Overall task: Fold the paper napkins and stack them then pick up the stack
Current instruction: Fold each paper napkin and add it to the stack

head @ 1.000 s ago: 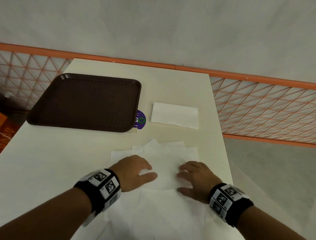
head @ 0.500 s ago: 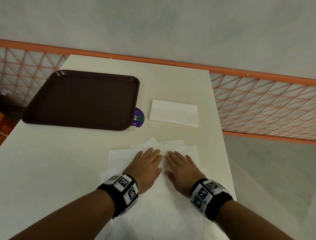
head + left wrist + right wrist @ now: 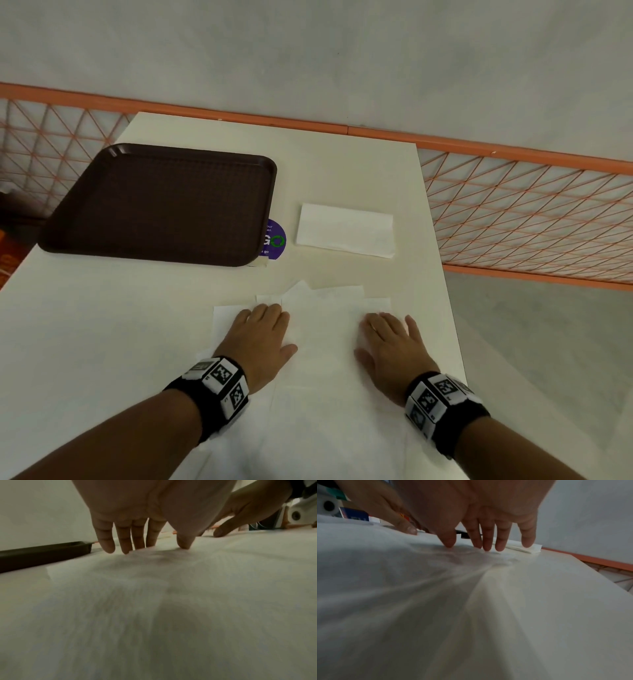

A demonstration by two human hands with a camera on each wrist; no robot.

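Several unfolded white paper napkins (image 3: pixel 325 329) lie overlapping on the cream table (image 3: pixel 102 325) near its front edge. My left hand (image 3: pixel 262 334) lies flat on their left part, fingers straight. My right hand (image 3: pixel 390 341) lies flat on their right part, a hand's width from the left one. The left wrist view shows the left fingertips (image 3: pixel 109 547) pressing the napkin sheet (image 3: pixel 171 588). In the right wrist view the right fingertips (image 3: pixel 500 546) press the sheet (image 3: pixel 402 581). Farther back lies a folded napkin (image 3: pixel 346 234), also visible as the folded napkin (image 3: pixel 530 549).
An empty dark brown tray (image 3: pixel 164 205) sits at the back left, its edge over a purple round sticker (image 3: pixel 275 240). The table's right edge (image 3: pixel 442 274) runs close to my right hand. An orange lattice railing (image 3: pixel 527 219) stands behind and to the right.
Both hands went from curled on the napkin to flat side by side at its middle, then slid apart sideways to its left and right parts.
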